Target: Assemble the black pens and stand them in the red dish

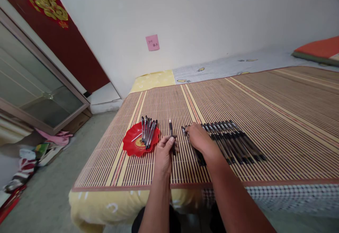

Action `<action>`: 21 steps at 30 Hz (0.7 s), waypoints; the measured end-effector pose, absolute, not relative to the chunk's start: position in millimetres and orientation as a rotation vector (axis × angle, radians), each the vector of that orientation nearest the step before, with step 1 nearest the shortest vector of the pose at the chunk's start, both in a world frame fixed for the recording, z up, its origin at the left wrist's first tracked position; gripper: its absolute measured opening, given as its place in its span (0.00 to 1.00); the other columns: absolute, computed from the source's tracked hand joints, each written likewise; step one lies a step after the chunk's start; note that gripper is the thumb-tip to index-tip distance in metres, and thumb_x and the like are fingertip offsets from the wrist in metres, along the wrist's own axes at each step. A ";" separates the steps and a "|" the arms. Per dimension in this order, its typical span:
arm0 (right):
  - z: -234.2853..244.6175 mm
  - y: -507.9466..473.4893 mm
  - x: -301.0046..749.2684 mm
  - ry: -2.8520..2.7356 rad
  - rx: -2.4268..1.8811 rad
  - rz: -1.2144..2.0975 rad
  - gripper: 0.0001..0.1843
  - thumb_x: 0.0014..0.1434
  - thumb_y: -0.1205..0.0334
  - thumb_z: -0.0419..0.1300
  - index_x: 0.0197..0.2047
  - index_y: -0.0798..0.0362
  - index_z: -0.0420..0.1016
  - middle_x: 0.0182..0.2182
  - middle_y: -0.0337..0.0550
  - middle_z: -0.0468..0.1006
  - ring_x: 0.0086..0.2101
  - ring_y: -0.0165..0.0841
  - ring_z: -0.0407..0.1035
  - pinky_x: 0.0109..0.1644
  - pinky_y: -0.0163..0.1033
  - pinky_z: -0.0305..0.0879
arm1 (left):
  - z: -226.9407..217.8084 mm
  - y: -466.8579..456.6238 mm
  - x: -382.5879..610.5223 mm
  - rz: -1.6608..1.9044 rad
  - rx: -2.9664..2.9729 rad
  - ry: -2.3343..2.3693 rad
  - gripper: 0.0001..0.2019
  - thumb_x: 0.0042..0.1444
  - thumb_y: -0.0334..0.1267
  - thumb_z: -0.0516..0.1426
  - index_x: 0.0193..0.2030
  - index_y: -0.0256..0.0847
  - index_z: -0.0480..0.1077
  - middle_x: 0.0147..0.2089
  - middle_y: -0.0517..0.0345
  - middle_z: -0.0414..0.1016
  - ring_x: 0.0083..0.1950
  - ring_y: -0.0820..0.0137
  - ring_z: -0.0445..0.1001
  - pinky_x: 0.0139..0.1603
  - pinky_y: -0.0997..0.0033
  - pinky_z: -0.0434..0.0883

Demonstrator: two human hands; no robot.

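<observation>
My left hand (163, 153) is closed on a black pen (171, 128) that points away from me on the bamboo mat (265, 105). My right hand (199, 138) rests palm down, fingers curled, on the left end of a row of several black pens (233, 141) laid side by side on the mat. One pen tip (183, 130) shows just left of its fingers. A red scalloped plate (132, 146) to the left holds several more pens (148, 132) and a thin white stick.
The mat covers a bed with a yellow sheet (155, 79) and a patterned cloth (225, 67). A pink note (152, 42) is stuck on the white wall. A glass-fronted cabinet (31, 84) and strewn clothes (31, 155) are on the floor at left. An orange pillow (320, 49) lies far right.
</observation>
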State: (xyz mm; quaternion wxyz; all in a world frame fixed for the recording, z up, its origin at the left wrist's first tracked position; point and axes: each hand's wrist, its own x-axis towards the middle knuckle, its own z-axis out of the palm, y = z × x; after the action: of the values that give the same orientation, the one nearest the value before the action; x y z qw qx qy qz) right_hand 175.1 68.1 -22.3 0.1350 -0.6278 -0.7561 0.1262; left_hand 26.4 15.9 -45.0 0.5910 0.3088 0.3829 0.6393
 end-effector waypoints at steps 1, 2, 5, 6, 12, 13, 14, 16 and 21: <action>-22.0 68.2 175.1 -2.199 -1.784 0.392 0.19 0.62 0.75 0.52 0.42 0.55 0.84 0.43 0.55 0.80 0.45 0.40 0.74 0.48 0.38 0.64 | -45.2 16.2 25.9 1.499 0.709 0.895 0.15 0.43 0.41 0.71 0.35 0.36 0.76 0.26 0.62 0.74 0.25 0.78 0.68 0.26 0.78 0.66; -21.5 68.3 175.1 -2.197 -1.751 0.418 0.18 0.63 0.73 0.53 0.42 0.53 0.84 0.44 0.53 0.81 0.45 0.39 0.74 0.48 0.37 0.64 | -45.3 16.5 25.5 1.512 0.696 0.897 0.15 0.43 0.41 0.71 0.35 0.36 0.76 0.26 0.62 0.74 0.24 0.78 0.68 0.26 0.79 0.66; -20.0 68.3 172.1 -2.134 -1.688 0.450 0.16 0.64 0.71 0.54 0.44 0.52 0.83 0.44 0.52 0.81 0.45 0.39 0.74 0.49 0.37 0.64 | -45.1 17.2 24.3 1.550 0.653 0.908 0.16 0.41 0.40 0.71 0.33 0.36 0.75 0.26 0.63 0.73 0.24 0.78 0.68 0.26 0.79 0.66; -19.7 68.1 169.9 -2.112 -1.678 0.445 0.16 0.64 0.71 0.53 0.46 0.53 0.83 0.44 0.53 0.81 0.46 0.40 0.74 0.50 0.38 0.63 | -45.1 17.5 23.8 1.555 0.643 0.914 0.16 0.41 0.41 0.71 0.33 0.36 0.75 0.26 0.63 0.73 0.24 0.78 0.67 0.25 0.79 0.65; -21.8 62.9 149.3 -2.168 -1.658 0.496 0.14 0.62 0.71 0.57 0.47 0.55 0.81 0.47 0.56 0.79 0.49 0.41 0.72 0.54 0.39 0.62 | -46.8 18.3 20.3 1.565 0.661 0.918 0.16 0.44 0.43 0.71 0.34 0.36 0.74 0.24 0.64 0.71 0.23 0.79 0.66 0.24 0.80 0.63; -21.9 61.7 146.3 -2.178 -1.671 0.511 0.12 0.62 0.70 0.58 0.45 0.55 0.81 0.47 0.56 0.78 0.49 0.41 0.72 0.53 0.39 0.62 | -47.1 18.1 20.1 1.561 0.667 0.914 0.16 0.44 0.43 0.70 0.34 0.35 0.75 0.24 0.64 0.71 0.23 0.79 0.66 0.23 0.80 0.62; -21.7 60.6 143.7 -2.181 -1.683 0.523 0.10 0.61 0.69 0.59 0.44 0.56 0.81 0.46 0.56 0.78 0.48 0.41 0.73 0.52 0.39 0.63 | -47.3 17.9 19.9 1.557 0.669 0.911 0.16 0.44 0.43 0.71 0.35 0.35 0.75 0.24 0.64 0.71 0.23 0.79 0.66 0.23 0.80 0.62; -20.6 58.6 139.7 -2.176 -1.696 0.536 0.08 0.60 0.68 0.61 0.41 0.57 0.81 0.44 0.56 0.78 0.46 0.41 0.74 0.50 0.39 0.64 | -47.3 17.2 20.2 1.553 0.669 0.904 0.17 0.43 0.43 0.71 0.37 0.36 0.76 0.25 0.64 0.72 0.23 0.80 0.66 0.24 0.80 0.63; -18.9 55.7 134.6 -2.154 -1.654 0.590 0.10 0.59 0.70 0.61 0.44 0.57 0.79 0.44 0.54 0.78 0.44 0.39 0.75 0.45 0.36 0.64 | -46.4 15.3 21.9 1.558 0.693 0.873 0.19 0.43 0.42 0.71 0.41 0.37 0.77 0.29 0.61 0.74 0.25 0.80 0.67 0.25 0.81 0.63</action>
State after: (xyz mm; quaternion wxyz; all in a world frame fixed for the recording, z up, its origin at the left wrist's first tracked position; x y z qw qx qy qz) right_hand 134.6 55.7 -18.9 0.1801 -0.5853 -0.7625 0.2089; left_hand 21.9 15.3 -46.4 0.5753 0.2961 0.3728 0.6651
